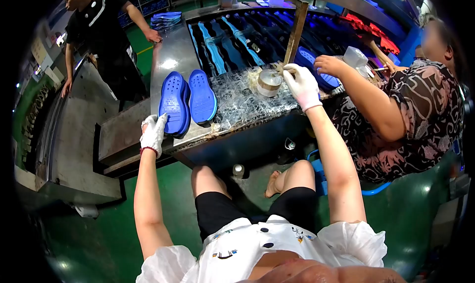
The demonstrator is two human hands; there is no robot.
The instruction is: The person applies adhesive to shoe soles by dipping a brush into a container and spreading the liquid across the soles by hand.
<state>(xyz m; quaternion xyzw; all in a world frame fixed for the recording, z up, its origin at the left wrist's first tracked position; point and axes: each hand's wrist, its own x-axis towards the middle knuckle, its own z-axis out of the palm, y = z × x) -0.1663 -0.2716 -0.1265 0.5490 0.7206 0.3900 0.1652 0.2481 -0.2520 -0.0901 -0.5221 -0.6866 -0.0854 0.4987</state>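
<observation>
My left hand (153, 135), in a white glove, grips the heel end of a blue shoe sole (173, 97), thumb over its edge. This sole lies on at least one other, toe pointing away from me. Just right of it is another blue sole (201, 97), apart from my hands. My white-gloved right hand (303, 86) is beside a round metal pot (269, 82), fingers pinched together above its right rim. Whatever is between those fingertips is too small to make out. Both soles and pot rest on the plastic-covered metal worktop (237, 105).
Behind the worktop runs a conveyor (217, 50) carrying blue strips. A brown post (296, 33) rises near my right hand. At right sits a co-worker (396, 110), with blue soles (321, 75) near their hand. Another person (99, 35) stands at left. A bottle (290, 144) stands below.
</observation>
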